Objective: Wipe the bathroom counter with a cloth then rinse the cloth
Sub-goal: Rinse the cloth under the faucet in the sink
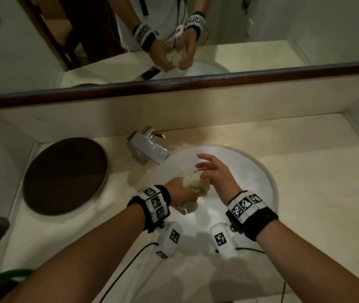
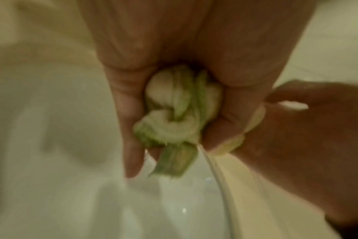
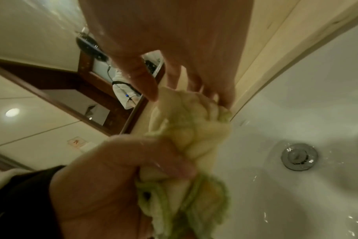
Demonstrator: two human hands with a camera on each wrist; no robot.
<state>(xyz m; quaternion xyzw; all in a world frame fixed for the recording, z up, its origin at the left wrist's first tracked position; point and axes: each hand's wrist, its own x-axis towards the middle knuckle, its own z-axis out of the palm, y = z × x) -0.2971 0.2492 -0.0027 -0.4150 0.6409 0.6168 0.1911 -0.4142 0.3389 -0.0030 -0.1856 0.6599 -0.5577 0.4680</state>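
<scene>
A wet yellow-green cloth [image 1: 196, 185] is bunched and twisted between both hands above the white sink basin [image 1: 252, 171]. My left hand [image 1: 175, 190] grips its lower end in a fist; in the left wrist view the cloth [image 2: 178, 113] bulges out of the curled fingers [image 2: 131, 129]. My right hand [image 1: 215, 174] pinches the upper end with the thumb and outer fingers, while the index and middle fingers stick out straight. The right wrist view shows the cloth [image 3: 194, 129] stretched from the right hand's fingertips [image 3: 151, 92] down to the left hand [image 3: 112, 169].
A chrome faucet [image 1: 146, 147] stands at the sink's back left. A dark round disc [image 1: 65, 176] lies on the beige counter [image 1: 318, 184] to the left. The metal drain [image 3: 299, 156] sits in the wet basin. A framed mirror [image 1: 261, 29] fills the wall behind.
</scene>
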